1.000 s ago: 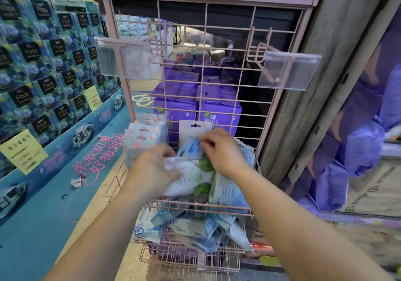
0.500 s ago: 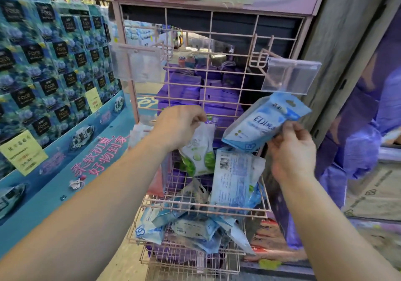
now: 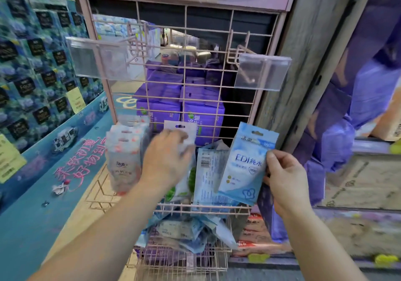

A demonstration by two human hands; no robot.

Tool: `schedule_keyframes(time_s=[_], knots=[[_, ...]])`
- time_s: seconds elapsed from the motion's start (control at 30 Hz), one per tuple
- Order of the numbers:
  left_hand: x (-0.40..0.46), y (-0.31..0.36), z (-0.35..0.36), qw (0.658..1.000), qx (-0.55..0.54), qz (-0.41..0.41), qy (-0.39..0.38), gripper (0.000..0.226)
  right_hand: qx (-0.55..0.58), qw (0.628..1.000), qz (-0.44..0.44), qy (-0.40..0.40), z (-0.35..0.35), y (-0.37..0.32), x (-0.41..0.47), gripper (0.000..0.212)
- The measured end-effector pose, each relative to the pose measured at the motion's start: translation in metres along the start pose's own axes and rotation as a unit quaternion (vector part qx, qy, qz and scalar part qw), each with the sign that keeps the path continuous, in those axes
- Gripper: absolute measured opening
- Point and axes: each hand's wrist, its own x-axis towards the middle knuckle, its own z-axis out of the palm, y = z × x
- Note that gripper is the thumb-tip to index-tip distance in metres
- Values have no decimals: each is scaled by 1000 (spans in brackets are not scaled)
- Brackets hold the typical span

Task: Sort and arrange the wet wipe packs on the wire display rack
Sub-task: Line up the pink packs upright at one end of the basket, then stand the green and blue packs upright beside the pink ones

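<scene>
A pink wire display rack [image 3: 225, 133] stands in front of me with a basket at its lower part. My right hand [image 3: 284, 178] pinches a light blue wet wipe pack [image 3: 245, 167] by its right edge and holds it upright over the basket's right side. My left hand [image 3: 167, 161] grips a white and green pack [image 3: 184, 183] in the middle of the basket. Behind the blue pack another pack [image 3: 208, 172] stands with its barcode side out. A row of pale packs with red marks [image 3: 125, 157] stands at the basket's left end. Several loose blue packs [image 3: 184, 233] lie in a lower basket.
Two clear plastic label holders [image 3: 261, 74] [image 3: 97, 61] stick out from hooks high on the rack. Purple boxes [image 3: 180, 107] sit behind the grid. A blue display of dark-labelled goods [image 3: 36, 68] fills the left. A wooden post [image 3: 303, 52] stands to the right.
My right hand has lowered the blue pack from a tilt near the label holder to upright over the basket. My left hand has lowered the white and green pack into the basket.
</scene>
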Motion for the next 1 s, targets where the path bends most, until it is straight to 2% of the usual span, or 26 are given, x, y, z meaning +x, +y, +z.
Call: schedule_keyframes(time_s=[0.03, 0.07, 0.1, 0.17, 0.27, 0.4, 0.53, 0.63, 0.73, 0.8, 0.87, 0.93, 1.0], knots=[[-14, 10, 4, 991, -56, -88, -89, 44, -28, 1000, -7, 6, 1, 3, 0, 13], [-24, 17, 10, 965, -105, -155, -184, 52, -51, 999, -12, 8, 2, 4, -2, 13], [-32, 22, 16, 937, -145, -188, -256, 52, -69, 997, -17, 4, 5, 6, -2, 13], [-41, 21, 29, 914, -185, -192, -306, 43, -97, 995, -22, -14, 11, 6, -5, 11], [-40, 11, 31, 913, -211, -204, -283, 42, -155, 986, -35, -42, 22, 4, -9, 10], [-42, 9, 24, 914, -221, -205, -271, 40, -209, 969, -42, -128, 33, 7, -21, 21], [-42, 12, 20, 892, -278, -227, -274, 30, -214, 967, -60, -124, 36, 7, -24, 28], [-42, 14, 15, 869, -340, -248, -259, 28, -199, 972, -37, -117, 41, 7, -24, 27], [-41, 10, 15, 876, -328, -239, -262, 39, -211, 972, -26, -103, 43, 6, -22, 26], [-39, 12, 18, 882, -318, -241, -249, 27, -216, 972, -20, -94, 47, 4, -22, 26], [-35, 19, 23, 887, -322, -250, -215, 15, -243, 965, -26, -92, 51, -1, -25, 37], [-30, 27, 22, 892, -329, -252, -182, 12, -252, 961, -39, -110, 52, -6, -29, 48], [-26, 28, 20, 884, -354, -255, -168, 13, -215, 967, -43, -130, 49, -12, -30, 39]])
